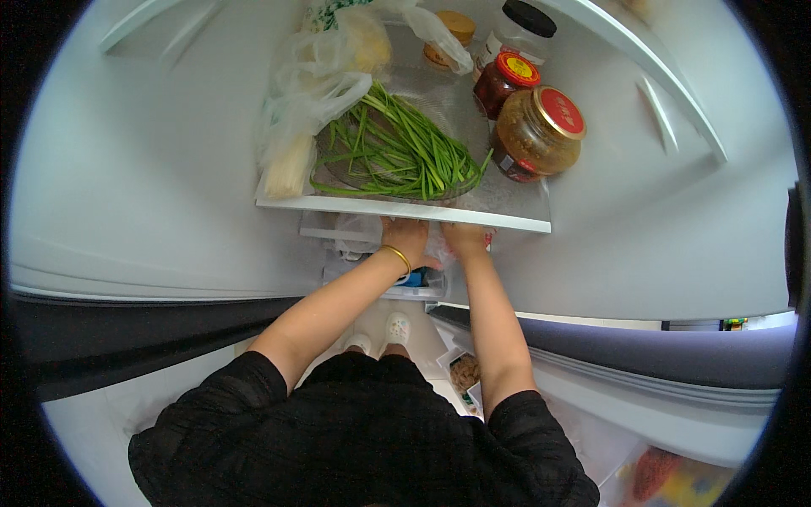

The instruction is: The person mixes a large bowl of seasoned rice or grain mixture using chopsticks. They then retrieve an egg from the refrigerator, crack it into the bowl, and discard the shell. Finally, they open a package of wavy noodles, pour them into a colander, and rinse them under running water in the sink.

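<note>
Both my hands reach into an open refrigerator, below the front edge of its upper shelf [405, 212]. My left hand [407, 241], with a gold bangle at the wrist, has its thumb spread to the right; its fingertips are hidden under the shelf. Beside it, my right hand [464, 239] lies near a clear plastic bag [437, 244], its fingers mostly hidden too. Whether either hand grips anything is not visible. On the shelf above, green garlic chives [412, 146] lie on a clear ribbed glass plate [332, 171].
White plastic bags [310, 95] and pale dried noodles [290, 168] lie left of the plate. At the right stand a large red-lidded jar [538, 136], a smaller red jar [504, 82], a black-lidded jar [519, 32] and a yellow-lidded jar [450, 38]. A clear drawer [421, 291] sits lower down.
</note>
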